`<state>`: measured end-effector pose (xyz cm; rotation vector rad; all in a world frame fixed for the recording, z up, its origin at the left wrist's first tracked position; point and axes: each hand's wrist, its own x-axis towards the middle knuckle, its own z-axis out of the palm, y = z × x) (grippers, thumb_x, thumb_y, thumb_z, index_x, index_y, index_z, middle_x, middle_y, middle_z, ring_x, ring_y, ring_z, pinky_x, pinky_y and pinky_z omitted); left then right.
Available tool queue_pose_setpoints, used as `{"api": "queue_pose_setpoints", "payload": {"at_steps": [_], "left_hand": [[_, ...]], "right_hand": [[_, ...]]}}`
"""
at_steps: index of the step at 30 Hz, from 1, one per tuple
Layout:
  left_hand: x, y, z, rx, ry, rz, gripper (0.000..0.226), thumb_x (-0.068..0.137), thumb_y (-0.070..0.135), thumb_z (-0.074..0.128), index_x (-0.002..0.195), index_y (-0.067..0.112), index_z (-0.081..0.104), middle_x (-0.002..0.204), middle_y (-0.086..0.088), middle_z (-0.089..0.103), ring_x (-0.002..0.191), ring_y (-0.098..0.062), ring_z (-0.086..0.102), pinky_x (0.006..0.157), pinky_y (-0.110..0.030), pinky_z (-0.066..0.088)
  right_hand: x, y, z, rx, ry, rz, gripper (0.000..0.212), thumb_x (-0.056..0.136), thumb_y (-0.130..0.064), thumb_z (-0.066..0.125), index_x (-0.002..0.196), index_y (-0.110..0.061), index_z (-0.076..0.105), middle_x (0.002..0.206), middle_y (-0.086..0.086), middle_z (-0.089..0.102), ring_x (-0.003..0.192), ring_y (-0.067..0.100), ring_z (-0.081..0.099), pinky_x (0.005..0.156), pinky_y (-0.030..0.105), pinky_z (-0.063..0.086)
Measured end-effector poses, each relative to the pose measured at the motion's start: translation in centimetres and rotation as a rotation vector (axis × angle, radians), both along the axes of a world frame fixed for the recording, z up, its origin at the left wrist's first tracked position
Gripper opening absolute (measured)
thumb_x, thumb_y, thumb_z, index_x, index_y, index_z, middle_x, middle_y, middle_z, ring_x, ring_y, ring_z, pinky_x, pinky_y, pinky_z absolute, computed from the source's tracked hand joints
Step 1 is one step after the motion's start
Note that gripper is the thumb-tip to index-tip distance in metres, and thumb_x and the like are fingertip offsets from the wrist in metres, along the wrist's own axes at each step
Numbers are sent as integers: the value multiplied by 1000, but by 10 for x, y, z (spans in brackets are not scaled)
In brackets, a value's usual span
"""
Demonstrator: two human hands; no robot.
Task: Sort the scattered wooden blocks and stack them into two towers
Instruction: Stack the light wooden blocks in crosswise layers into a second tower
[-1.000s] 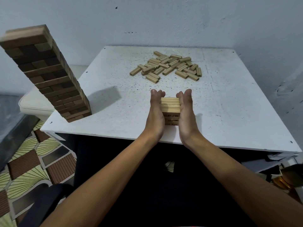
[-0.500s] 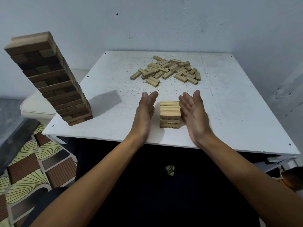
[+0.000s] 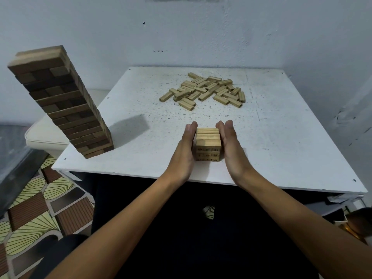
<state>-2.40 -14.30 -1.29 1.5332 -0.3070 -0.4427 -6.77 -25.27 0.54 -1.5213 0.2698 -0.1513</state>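
Observation:
A short tower of light wooden blocks (image 3: 208,142) stands near the front edge of the white table (image 3: 281,137). My left hand (image 3: 185,150) presses flat against its left side, fingers straight. My right hand (image 3: 231,148) presses flat against its right side in the same way. A tall tower of darker brown blocks (image 3: 60,103) stands at the table's left front corner. Several loose light blocks (image 3: 205,90) lie in a scattered pile at the back of the table.
A wall runs behind the table and along its right side. A pale cushioned seat (image 3: 44,133) sits left of the table, behind the tall tower. Patterned floor (image 3: 30,208) shows at the lower left.
Both hands had pulled away from the short tower half a second ago. They have closed in again and now press its two sides.

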Motion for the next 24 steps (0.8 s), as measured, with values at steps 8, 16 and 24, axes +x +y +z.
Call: {"api": "queue_pose_setpoints", "payload": {"at_steps": [8,16,24], "left_hand": [[-6,1,4,45,-72,-16,56,86,66,16,130,43,41,109,40,52,105,25,45,106,-14,27],[1,3,-5,31,-33,-5,86,82,83,20,151,34,25,155,18,25,141,2,25,117,-26,16],[51,11,7,68,-188,141,51,103,49,28,144,23,42,149,3,44,137,-10,38,115,-34,31]], "right_hand": [[3,-2,-8,-49,-2,44,44,103,-43,12,82,-37,50,75,-34,55,69,-23,57,61,0,42],[0,-2,-6,-18,-6,42,44,103,-41,12,80,-36,49,63,-37,56,66,-26,54,60,-3,40],[22,-25,-2,11,-9,3,79,84,-65,19,152,-23,25,158,-3,26,143,14,29,118,35,23]]}}
